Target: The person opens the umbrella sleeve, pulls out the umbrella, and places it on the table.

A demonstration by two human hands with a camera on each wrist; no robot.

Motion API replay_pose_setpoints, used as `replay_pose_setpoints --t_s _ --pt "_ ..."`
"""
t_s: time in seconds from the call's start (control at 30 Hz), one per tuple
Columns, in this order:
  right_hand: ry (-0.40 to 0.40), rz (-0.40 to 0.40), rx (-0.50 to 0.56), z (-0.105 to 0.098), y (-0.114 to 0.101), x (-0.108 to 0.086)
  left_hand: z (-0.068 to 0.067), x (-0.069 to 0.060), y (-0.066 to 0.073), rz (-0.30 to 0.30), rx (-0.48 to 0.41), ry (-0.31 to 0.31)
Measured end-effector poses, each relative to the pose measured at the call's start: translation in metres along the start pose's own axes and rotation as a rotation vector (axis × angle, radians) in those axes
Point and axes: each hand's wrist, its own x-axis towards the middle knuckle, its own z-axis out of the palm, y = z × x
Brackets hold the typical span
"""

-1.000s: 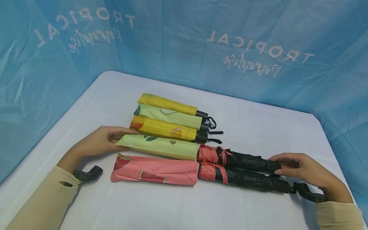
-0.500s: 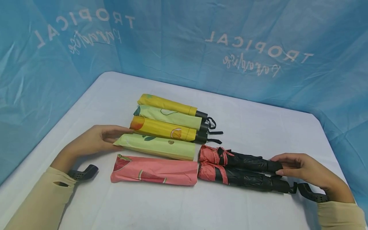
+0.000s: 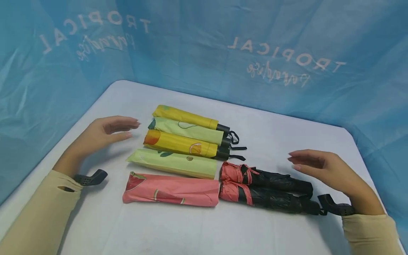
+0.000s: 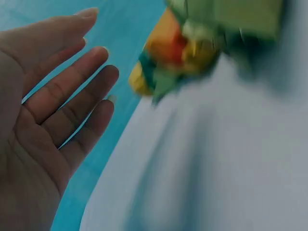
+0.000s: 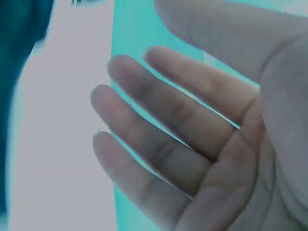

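My left hand (image 3: pixel 103 132) hovers left of the row of folded umbrellas, thumb and fingers apart, holding nothing. Closest to it are a yellow umbrella (image 3: pixel 178 142) with an orange print and a light green umbrella sleeve (image 3: pixel 178 163). Below that lies a pink umbrella sleeve (image 3: pixel 172 189) with watermelon prints. My right hand (image 3: pixel 325 168) hangs above the handle ends of two bare folded umbrellas, the upper one (image 3: pixel 271 178) and the lower one (image 3: pixel 271 199), both black with pink edges. Its fingers look relaxed, and nothing is in the palm in the right wrist view.
Farther back lie another light green umbrella (image 3: pixel 189 128) and another yellow umbrella (image 3: pixel 186 116), both in sleeves with black handles and straps. Everything rests on a white-covered table (image 3: pixel 191 230). A blue printed curtain (image 3: pixel 197 53) surrounds the back and sides.
The light green sleeve slid slightly left, opening a gap from the upper black umbrella. Both hands then came away: the left up and leftward, the right up and off the umbrella handle.
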Motion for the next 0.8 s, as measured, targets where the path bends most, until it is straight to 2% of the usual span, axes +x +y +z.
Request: replay_pose_setpoints --t_s 0.13,0.23,0.3,0.37,0.5,0.63,0.8 --pt "-0.01 -0.115 -0.082 0.015 -0.045 0.038 0.017 0.029 0.011 0.071 -0.048 -0.058" --pt "-0.055 -0.203 -0.078 0.033 -0.07 0.069 0.029 0.046 0.014 0.096 -0.093 -0.098" --pt "-0.085 -0.238 -0.058 0.047 -0.082 0.087 0.035 0.053 0.013 0.099 -0.118 -0.115" --pt "-0.105 -0.256 -0.038 0.061 -0.089 0.102 0.038 0.054 0.011 0.1 -0.133 -0.123" --pt "-0.124 -0.232 0.006 0.082 -0.095 0.121 0.041 0.054 0.01 0.12 -0.158 -0.139" --pt "-0.119 -0.23 0.031 0.096 -0.097 0.13 0.042 0.054 0.01 0.126 -0.174 -0.165" --pt "-0.101 -0.227 0.046 0.103 -0.098 0.132 0.043 0.054 0.007 0.132 -0.206 -0.214"
